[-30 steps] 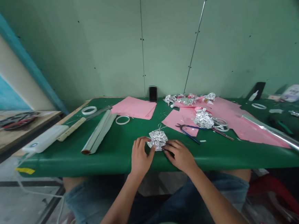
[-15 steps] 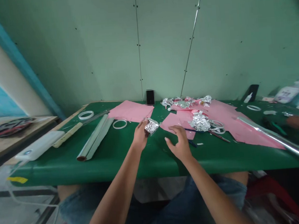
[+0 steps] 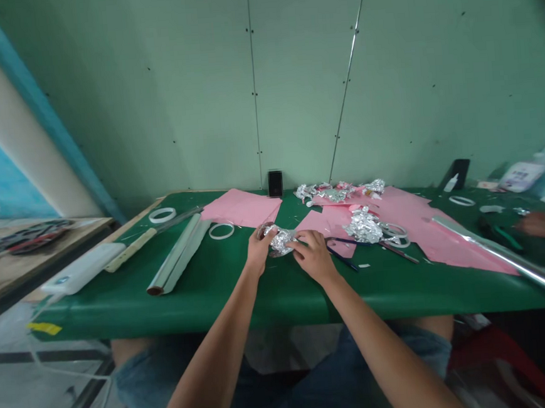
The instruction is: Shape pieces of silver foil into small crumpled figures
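Note:
A crumpled piece of aluminium foil (image 3: 278,239) sits between my hands, just above the green table (image 3: 280,301). My left hand (image 3: 260,250) grips its left side. My right hand (image 3: 313,257) presses its fingertips on the right side. Much of the foil is hidden by my fingers. A second foil wad (image 3: 363,226) lies to the right on pink paper (image 3: 314,224), near blue-handled pliers (image 3: 342,245).
A foil roll (image 3: 177,262), a wooden-handled knife (image 3: 132,248), white rings (image 3: 220,231) and a power bank (image 3: 83,269) lie to the left. Foil scraps (image 3: 335,193) line the back. A co-worker's hand (image 3: 541,225) works at the far right, beyond a long silver tube (image 3: 497,249).
The foil went from lying on the table under both hands to being lifted in my left hand, and now both hands hold it together. My right hand has closed back in on it.

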A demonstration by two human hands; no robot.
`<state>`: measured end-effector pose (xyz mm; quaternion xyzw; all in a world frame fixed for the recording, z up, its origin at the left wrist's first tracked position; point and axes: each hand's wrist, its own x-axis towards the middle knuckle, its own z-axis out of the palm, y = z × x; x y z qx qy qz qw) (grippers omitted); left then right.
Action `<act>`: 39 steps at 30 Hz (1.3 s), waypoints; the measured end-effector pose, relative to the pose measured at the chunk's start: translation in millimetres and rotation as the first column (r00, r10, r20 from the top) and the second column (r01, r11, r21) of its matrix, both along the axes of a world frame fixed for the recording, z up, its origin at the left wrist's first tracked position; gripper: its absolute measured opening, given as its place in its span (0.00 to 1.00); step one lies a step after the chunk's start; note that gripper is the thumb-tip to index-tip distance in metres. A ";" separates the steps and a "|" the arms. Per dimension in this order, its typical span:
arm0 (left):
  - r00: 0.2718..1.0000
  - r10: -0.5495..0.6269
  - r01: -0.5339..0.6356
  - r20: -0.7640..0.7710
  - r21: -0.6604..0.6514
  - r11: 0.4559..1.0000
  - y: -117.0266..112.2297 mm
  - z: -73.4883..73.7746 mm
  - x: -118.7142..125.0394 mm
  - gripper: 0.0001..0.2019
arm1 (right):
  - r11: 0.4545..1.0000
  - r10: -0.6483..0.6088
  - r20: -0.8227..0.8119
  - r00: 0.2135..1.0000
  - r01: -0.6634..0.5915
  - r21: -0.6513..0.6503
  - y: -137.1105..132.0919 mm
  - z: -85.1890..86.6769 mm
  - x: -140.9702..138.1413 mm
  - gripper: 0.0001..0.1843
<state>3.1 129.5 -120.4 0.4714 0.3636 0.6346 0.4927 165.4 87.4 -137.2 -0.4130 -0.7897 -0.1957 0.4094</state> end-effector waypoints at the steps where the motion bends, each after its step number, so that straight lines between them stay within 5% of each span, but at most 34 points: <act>1: 1.000 -0.009 0.010 -0.007 0.002 1.000 -0.7 0.0 0.4 0.23 | 1.000 0.014 0.008 1.000 -0.014 0.004 0.2 0.3 -1.0 0.15; 11: 0.999 -0.006 0.006 -0.052 0.002 1.000 0.0 -3.1 -3.7 0.24 | 0.995 0.099 -0.091 0.991 -0.098 0.016 0.1 -2.2 0.4 0.12; 18: 0.985 -0.169 0.170 0.035 -0.034 0.985 4.8 -8.7 -1.5 0.25 | 0.985 0.171 -0.356 0.919 -0.170 0.034 0.8 -2.3 2.8 0.12; 26: 0.951 -0.304 0.308 0.061 -0.093 0.947 -3.9 -3.3 0.8 0.28 | 0.990 0.133 -0.317 0.939 -0.140 0.002 3.9 -4.2 0.3 0.18; 39: 0.953 -0.300 0.301 0.027 -0.125 0.945 -11.5 1.5 3.6 0.27 | 0.993 0.119 -0.286 0.951 -0.106 0.061 0.7 -2.0 0.8 0.23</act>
